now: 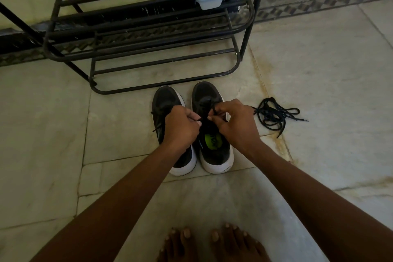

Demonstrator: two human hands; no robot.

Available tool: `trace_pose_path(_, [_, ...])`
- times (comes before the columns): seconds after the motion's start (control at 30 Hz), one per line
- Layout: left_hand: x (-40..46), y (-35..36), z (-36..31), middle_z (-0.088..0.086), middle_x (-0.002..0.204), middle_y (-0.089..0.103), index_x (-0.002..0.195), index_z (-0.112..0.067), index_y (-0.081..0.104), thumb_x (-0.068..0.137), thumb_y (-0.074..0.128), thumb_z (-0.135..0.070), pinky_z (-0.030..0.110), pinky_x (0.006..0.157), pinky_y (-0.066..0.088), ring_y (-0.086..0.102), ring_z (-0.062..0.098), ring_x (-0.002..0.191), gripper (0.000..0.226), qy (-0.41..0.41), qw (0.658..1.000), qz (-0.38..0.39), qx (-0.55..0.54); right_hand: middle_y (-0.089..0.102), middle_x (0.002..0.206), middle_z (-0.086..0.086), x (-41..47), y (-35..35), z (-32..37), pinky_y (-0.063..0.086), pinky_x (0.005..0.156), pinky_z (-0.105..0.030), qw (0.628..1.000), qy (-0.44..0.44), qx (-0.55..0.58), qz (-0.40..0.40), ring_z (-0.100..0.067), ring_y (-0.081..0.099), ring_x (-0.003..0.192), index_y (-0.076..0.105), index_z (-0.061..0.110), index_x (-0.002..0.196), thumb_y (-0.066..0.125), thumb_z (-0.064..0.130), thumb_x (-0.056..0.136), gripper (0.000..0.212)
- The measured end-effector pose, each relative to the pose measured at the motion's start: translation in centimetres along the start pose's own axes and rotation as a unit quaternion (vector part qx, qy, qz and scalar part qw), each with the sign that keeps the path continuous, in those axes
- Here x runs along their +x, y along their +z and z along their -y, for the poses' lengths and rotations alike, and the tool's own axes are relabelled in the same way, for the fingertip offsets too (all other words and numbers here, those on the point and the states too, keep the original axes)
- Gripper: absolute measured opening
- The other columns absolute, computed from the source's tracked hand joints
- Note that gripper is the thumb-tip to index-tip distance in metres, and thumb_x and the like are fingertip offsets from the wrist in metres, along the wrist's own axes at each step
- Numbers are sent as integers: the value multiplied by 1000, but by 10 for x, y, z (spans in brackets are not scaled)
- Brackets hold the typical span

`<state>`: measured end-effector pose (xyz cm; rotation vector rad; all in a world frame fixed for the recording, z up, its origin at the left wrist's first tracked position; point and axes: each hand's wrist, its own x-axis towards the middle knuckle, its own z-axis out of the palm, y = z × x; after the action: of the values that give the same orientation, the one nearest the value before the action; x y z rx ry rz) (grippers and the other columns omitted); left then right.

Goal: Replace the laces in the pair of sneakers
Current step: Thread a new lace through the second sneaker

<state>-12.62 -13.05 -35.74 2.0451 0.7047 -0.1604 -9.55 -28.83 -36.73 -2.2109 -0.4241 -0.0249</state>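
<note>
Right sneaker (214, 151) tongue and lace (214, 108) — mostly hidden under both hands (212, 125).

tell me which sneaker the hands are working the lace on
The right sneaker, the one nearer the loose laces on the floor. Both the left hand and right hand pinch its lace; the left sneaker is merely overlapped.

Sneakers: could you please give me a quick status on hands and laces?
Left hand and right hand both pinching the lace over the right sneaker. Left sneaker beside it. Loose laces on floor, right. Nothing obstructing.
</note>
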Motion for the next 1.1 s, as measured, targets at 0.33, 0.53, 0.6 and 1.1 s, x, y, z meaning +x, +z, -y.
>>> trace_pose_path(0.33, [0,-4,-4,16,89,71,82,-13,70,87,75,4,41,82,64,73,24,84,18,-45,997,31,-55,64,86,3,5,4,-5,29,84,-41,993,-41,-90,65,-18,56,95,70,28,87,73,24,80,9])
trace_pose_path(0.53, [0,-4,-4,15,88,73,84,-13,71,87,76,2,42,83,64,74,22,82,16,-49,996,33,-60,62,85,4,4,2,-3,27,83,-41,992,-60,-82,79,-19,55,96,71,25,87,74,22,78,10])
trace_pose_path(0.6, [0,-4,-2,13,86,74,89,-11,73,87,76,2,43,83,63,74,22,80,13,-42,997,33,-61,58,81,8,3,4,0,25,83,-40,990,-75,-94,76,-20,55,95,70,23,85,74,19,77,9])
trace_pose_path(1.1, [-4,-6,1,4,82,76,84,-22,74,85,78,-4,43,85,63,75,18,81,19,0,999,32,-37,60,71,3,10,9,11,33,77,-37,989,-29,-110,94,-22,52,83,67,19,79,68,17,78,2])
